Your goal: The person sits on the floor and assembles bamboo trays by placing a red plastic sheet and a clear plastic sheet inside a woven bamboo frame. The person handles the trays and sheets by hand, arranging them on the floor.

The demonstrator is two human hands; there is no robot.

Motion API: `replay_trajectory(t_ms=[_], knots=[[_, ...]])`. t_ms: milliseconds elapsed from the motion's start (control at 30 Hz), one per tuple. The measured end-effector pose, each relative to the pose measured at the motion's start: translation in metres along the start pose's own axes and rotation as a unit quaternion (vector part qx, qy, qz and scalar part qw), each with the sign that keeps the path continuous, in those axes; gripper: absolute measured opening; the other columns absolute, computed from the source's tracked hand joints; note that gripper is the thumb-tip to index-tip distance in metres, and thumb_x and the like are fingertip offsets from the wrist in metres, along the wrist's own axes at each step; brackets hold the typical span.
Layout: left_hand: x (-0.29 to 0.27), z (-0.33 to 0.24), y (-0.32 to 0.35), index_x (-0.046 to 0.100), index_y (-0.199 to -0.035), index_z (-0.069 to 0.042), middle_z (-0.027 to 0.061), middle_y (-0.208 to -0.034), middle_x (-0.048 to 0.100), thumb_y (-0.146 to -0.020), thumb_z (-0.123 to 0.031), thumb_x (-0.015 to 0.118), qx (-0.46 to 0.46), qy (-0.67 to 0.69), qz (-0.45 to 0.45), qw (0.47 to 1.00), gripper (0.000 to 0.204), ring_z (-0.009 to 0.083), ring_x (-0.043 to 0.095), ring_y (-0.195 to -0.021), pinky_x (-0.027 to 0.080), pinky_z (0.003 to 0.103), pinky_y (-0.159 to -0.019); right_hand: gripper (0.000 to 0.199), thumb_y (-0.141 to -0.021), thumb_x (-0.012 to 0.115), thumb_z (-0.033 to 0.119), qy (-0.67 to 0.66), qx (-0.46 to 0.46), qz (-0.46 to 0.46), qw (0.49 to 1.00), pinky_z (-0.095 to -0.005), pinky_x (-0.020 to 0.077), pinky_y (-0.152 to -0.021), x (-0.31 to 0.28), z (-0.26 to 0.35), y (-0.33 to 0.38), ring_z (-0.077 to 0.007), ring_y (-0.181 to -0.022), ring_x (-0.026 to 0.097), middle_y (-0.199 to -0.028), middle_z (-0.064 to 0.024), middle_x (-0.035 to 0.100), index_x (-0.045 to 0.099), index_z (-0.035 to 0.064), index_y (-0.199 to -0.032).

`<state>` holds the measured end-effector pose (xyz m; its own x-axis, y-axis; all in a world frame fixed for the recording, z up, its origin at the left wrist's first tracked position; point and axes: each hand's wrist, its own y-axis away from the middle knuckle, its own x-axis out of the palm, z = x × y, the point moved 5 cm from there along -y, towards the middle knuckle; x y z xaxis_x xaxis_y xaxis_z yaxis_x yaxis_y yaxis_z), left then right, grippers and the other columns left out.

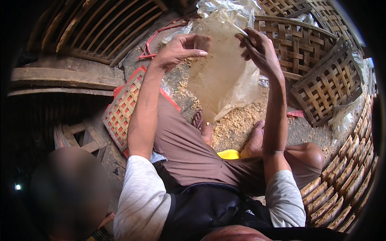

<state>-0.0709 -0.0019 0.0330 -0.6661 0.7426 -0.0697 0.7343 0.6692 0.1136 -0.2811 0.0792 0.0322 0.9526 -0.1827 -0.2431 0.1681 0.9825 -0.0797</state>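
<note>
A large, cloudy plastic bag [225, 68] hangs in front of me, its lower end near the floor between my feet. My right hand [259, 50] pinches the bag's upper right edge between thumb and fingers. At the bag's upper left side is my left hand [183, 50], its thumb stretched out and apart from the fingers, which are blurred by motion. Nothing shows in its grip. Crumpled clear plastic [231, 8] lies just beyond the bag.
Pale shavings or crumbs [237, 124] cover the floor around my feet. Woven bamboo panels [297, 44] stand at the right, a slatted rack [112, 28] at the far left. A red-edged woven panel [124, 108] leans by my left leg. Another person [70, 197] is at lower left.
</note>
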Motion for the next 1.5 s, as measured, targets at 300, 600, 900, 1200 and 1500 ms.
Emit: replay_trajectory(t_ms=[300, 600, 900, 1200, 1500], knots=[[0.009, 0.008, -0.006, 0.068, -0.110, -0.002, 0.0030, -0.096, 0.070, -0.081, -0.012, 0.078, -0.002, -0.067, 0.053, 0.996, 0.032, 0.0097, 0.066, -0.086, 0.054, 0.025, -0.080, 0.024, -0.099, 0.055, 0.020, -0.029, -0.041, -0.039, 0.998, -0.0234, 0.0514, -0.059, -0.013, -0.009, -0.005, -0.0085, -0.066, 0.060, -0.083, -0.0038, 0.064, 0.063, 0.0022, -0.113], [-0.005, 0.016, -0.007, 0.068, -0.113, -0.002, 0.0051, -0.104, 0.070, -0.085, -0.013, 0.073, -0.031, -0.081, 0.049, 0.995, 0.030, 0.0110, 0.065, -0.095, 0.052, 0.025, -0.088, 0.026, -0.097, 0.058, 0.022, -0.027, -0.032, -0.072, 0.997, -0.0244, 0.0528, -0.058, -0.023, -0.008, -0.007, -0.0104, -0.064, 0.064, -0.082, -0.0058, 0.066, 0.066, 0.0021, -0.111], [0.002, 0.008, -0.010, 0.065, -0.120, -0.003, 0.0051, -0.108, 0.069, -0.088, -0.010, 0.070, -0.041, -0.062, -0.017, 0.997, 0.033, 0.0110, 0.064, -0.100, 0.052, 0.026, -0.090, 0.030, -0.095, 0.063, 0.029, -0.040, -0.044, -0.071, 0.996, -0.0248, 0.0517, -0.058, -0.025, -0.010, -0.005, -0.0095, -0.065, 0.062, -0.080, -0.0046, 0.064, 0.067, 0.0031, -0.109], [0.010, 0.006, -0.011, 0.061, -0.124, -0.003, 0.0035, -0.107, 0.068, -0.089, -0.018, 0.070, -0.006, -0.047, -0.031, 0.998, 0.039, 0.0086, 0.065, -0.090, 0.054, 0.023, -0.079, 0.029, -0.096, 0.061, 0.030, -0.043, -0.038, -0.025, 0.998, -0.0220, 0.0483, -0.055, -0.019, -0.007, -0.001, -0.0073, -0.063, 0.057, -0.078, -0.0017, 0.060, 0.065, 0.0037, -0.108], [0.014, -0.009, -0.015, 0.061, -0.124, -0.004, 0.0027, -0.100, 0.070, -0.088, -0.020, 0.072, 0.092, 0.110, -0.048, 0.988, 0.041, 0.0097, 0.067, -0.088, 0.056, 0.024, -0.081, 0.032, -0.095, 0.062, 0.028, -0.033, -0.027, -0.009, 0.999, -0.0261, 0.0507, -0.056, -0.006, -0.007, 0.001, -0.0100, -0.061, 0.060, -0.077, -0.0053, 0.064, 0.065, -0.0010, -0.109]])
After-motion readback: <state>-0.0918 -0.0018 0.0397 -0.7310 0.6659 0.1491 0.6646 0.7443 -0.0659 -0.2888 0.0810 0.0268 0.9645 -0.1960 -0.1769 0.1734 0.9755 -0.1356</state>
